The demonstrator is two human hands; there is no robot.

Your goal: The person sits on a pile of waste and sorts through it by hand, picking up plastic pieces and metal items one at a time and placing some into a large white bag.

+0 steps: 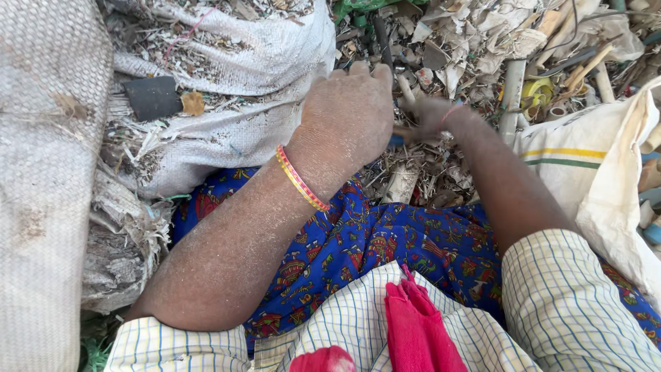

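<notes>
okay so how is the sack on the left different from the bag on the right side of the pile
The left sack is grey, dirty woven cloth, with scraps and a dark flat piece lying on its folds. The right bag is cleaner and cream-coloured, with a yellow and a green stripe across it. The left hand rests against the left sack's edge; the right hand, blurred, is down in the scrap pile, apart from the right bag. Both lie beside that pile.

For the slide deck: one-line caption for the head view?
Left hand and right hand sort through mixed scrap debris between woven sacks.
</notes>
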